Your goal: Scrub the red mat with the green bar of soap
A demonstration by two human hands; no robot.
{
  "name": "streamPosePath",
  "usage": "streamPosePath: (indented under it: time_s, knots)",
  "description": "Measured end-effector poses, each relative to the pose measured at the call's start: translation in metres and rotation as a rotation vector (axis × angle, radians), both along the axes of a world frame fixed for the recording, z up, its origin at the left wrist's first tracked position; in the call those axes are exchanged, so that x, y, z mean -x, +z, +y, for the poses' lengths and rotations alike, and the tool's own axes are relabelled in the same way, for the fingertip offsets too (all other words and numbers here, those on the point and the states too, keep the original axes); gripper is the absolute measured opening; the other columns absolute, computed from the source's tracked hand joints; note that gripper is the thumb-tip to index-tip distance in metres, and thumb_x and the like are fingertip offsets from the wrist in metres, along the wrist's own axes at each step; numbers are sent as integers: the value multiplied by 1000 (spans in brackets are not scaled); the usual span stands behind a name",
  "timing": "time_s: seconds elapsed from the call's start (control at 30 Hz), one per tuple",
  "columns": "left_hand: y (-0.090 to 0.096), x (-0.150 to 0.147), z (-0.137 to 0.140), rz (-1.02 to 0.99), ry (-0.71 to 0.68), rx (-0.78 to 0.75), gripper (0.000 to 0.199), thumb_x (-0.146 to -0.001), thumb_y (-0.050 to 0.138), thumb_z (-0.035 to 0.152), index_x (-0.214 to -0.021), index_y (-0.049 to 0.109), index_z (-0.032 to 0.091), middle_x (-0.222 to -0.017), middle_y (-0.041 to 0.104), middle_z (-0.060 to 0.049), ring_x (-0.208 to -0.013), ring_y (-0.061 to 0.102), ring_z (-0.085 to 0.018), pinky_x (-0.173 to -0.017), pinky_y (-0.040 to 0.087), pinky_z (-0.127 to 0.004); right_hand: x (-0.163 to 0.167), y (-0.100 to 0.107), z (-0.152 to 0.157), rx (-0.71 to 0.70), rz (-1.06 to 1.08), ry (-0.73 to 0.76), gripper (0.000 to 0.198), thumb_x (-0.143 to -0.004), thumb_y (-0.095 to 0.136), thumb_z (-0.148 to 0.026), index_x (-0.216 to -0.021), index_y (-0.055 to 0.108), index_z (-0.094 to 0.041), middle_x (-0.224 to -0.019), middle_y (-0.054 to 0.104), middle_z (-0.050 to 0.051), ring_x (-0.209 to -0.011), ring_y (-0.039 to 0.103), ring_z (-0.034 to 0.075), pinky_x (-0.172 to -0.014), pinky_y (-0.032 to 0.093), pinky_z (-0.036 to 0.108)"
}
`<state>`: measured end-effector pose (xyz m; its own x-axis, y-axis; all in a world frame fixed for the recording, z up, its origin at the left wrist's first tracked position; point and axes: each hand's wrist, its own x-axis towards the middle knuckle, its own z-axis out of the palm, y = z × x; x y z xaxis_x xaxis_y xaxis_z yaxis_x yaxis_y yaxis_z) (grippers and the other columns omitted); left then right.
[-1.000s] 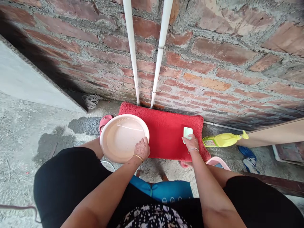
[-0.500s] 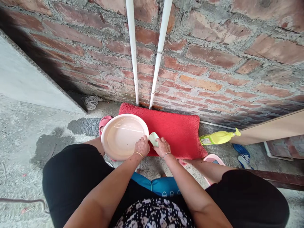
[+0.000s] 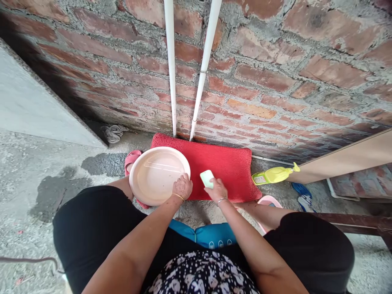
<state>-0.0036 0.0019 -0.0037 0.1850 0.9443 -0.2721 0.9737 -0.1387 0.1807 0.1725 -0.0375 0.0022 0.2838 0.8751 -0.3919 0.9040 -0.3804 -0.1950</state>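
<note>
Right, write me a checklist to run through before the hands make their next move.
1. Left hand gripping the plastic basin by its rim: ok, at the near right side.
2. Right hand holding the pale green block: ok, fingers closed around its near end.
3. Block pressed against the red mat: cannot tell; it shows over the mat, contact unclear.
4. Whole mat uncovered: not ok, the basin overlaps its left end.
5. Yellow pump bottle apart from both hands: ok, beside the mat's right end.
</note>
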Motion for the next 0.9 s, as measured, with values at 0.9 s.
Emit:
streamPosePath:
  time_s: [0.9]
  knots:
    - [11, -1, -1, -28, 27, 178, 50, -86, 41, 40, -128, 36, 14, -117, 53, -15, -104, 54, -23, -86, 43, -36, -19, -28, -8, 181, 8, -83, 52, -75, 51, -54, -117, 45, -24, -105, 50, 7, -87, 58, 22, -71, 42, 32]
